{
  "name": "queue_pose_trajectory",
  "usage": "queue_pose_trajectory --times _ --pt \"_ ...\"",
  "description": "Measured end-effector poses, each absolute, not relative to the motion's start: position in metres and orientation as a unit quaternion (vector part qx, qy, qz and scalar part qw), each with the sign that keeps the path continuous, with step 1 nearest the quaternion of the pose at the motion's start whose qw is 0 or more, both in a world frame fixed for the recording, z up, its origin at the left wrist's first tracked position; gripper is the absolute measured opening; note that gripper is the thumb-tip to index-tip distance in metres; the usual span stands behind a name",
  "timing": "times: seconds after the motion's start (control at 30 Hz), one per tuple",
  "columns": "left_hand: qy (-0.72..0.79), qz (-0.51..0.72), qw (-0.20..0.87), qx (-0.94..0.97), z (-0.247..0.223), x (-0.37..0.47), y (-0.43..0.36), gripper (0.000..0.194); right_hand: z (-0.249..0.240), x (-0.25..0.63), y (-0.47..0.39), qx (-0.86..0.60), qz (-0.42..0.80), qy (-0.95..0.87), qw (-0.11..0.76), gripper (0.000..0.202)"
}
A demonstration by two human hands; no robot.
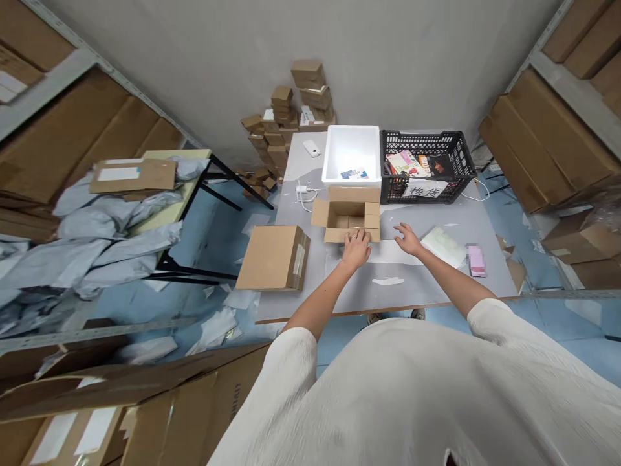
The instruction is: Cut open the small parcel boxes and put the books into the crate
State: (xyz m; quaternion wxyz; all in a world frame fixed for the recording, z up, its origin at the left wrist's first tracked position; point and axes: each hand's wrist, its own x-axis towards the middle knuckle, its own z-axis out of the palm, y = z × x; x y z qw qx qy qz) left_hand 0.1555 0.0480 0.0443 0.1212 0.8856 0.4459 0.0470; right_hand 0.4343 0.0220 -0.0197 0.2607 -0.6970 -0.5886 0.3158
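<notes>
A small brown carton (pixel 346 210) stands on the grey table (pixel 339 291), its top flaps spread and its inside looking bare. On its near flap rests my left hand (pixel 357 248), a ring on one finger; the fingers are bent over the flap's edge. To the right of the carton, my right hand (pixel 408 239) hovers over the table with fingers apart and nothing in them. A pale folded plastic packet (pixel 443 246) lies beside my right forearm. Left of my left arm is a larger closed carton (pixel 270 257).
A white bin (pixel 351 155) and a black crate (pixel 425 169) with booklets stand at the table's back. A pink item (pixel 476 260) lies at right, a white phone (pixel 312 148) at back left. Grey parcels (pixel 92 223) cover a side table; shelves of cartons flank both sides.
</notes>
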Motion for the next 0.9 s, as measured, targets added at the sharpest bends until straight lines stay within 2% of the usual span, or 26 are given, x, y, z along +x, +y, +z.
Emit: queue_pose_trajectory --times 0.23,0.47,0.73,0.9 --pt "0.374 0.053 0.138 0.915 0.042 0.227 0.022 0.051 -0.023 0.523 -0.048 -0.754 0.294 -0.548 0.21 0.05" --pt "0.358 0.007 0.184 0.916 0.027 0.298 -0.014 0.051 -0.03 0.601 -0.102 -0.809 0.279 -0.495 0.154 0.053" --pt "0.416 -0.04 0.302 0.857 0.0 0.368 -0.049 0.056 -0.036 0.653 -0.103 -0.848 0.28 -0.448 0.045 0.065" --pt "0.461 -0.054 0.362 0.809 -0.019 0.4 -0.064 0.061 -0.048 0.673 -0.085 -0.824 0.306 -0.476 0.036 0.076"
